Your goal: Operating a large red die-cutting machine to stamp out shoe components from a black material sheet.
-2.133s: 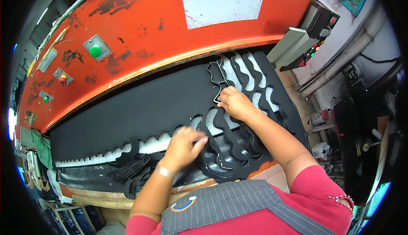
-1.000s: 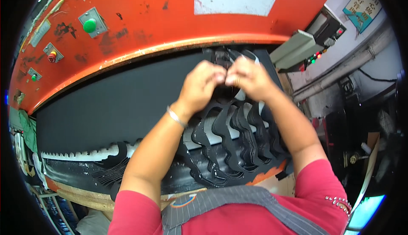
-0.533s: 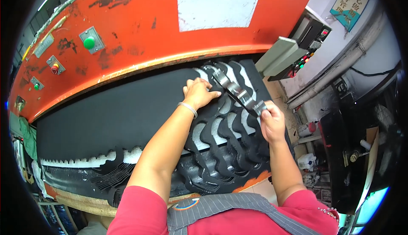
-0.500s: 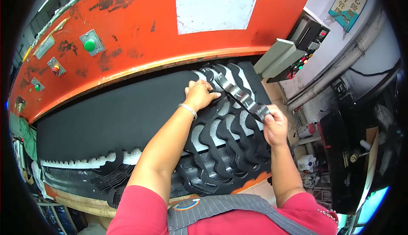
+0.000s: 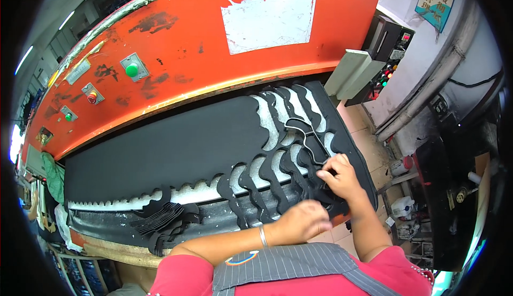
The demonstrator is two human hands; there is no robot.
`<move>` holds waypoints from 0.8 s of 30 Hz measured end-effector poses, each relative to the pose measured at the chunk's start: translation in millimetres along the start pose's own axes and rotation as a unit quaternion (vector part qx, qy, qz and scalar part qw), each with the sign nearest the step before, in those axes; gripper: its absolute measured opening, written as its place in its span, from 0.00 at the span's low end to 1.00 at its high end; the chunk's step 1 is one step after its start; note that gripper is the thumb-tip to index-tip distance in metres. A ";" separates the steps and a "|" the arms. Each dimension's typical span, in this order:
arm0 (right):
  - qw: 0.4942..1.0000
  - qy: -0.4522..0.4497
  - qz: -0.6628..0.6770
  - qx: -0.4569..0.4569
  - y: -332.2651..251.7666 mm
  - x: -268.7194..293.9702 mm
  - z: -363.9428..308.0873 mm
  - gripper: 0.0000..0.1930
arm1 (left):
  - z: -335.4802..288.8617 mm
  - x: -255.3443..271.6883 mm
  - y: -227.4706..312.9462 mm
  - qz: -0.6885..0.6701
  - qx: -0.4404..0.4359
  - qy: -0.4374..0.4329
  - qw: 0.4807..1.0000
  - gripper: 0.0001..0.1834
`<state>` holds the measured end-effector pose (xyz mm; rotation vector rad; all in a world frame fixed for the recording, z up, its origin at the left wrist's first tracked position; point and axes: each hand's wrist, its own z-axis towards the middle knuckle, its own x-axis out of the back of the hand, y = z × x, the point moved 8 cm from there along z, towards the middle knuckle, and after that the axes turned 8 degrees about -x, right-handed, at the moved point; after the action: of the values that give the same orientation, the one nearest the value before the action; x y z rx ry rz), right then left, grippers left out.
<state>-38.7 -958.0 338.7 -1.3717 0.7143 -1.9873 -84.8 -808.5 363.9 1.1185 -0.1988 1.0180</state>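
Observation:
A wavy metal cutting die (image 5: 305,133) lies on edge on the black foam-like sheet (image 5: 176,141), near its right end. My right hand (image 5: 342,178) is closed at the die's near end, with its fingers curled and its thumb toward the left. Over the front edge, low and nearer to me, my left hand (image 5: 300,222) is smeared by motion, so its fingers do not show clearly. Wavy cutouts in the sheet bare a whitish surface (image 5: 267,125) beneath. Wavy black strips (image 5: 254,194) hang over the front edge.
Behind the sheet rises an orange machine beam (image 5: 187,44) with a green button (image 5: 132,70). A stack of thin black pieces (image 5: 163,218) sits at the front left. To the right stand a grey control box (image 5: 355,77) and a pipe (image 5: 427,98) along the wall.
The cutting die has gone from tilted in my right hand to resting on the sheet. My left hand has drawn back from the sheet toward me, and the view has shifted.

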 end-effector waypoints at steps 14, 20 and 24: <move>0.936 -0.196 0.275 -0.096 -75.5 -48.1 3.1 0.33 | -67.4 99.2 -62.8 -0.359 0.294 0.502 0.730 0.27; 0.941 -0.283 0.119 0.145 -149.5 -80.6 -18.4 0.29 | -77.5 113.9 -32.0 -0.272 0.181 0.445 0.834 0.22; 0.912 -0.354 0.073 0.194 -161.9 -95.7 -35.1 0.19 | -86.1 115.4 -3.2 -0.163 0.167 0.389 0.891 0.19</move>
<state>-74.9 -776.1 386.1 -1.5743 0.0722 -1.2675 -46.9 -672.1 390.2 0.9193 0.8120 1.1392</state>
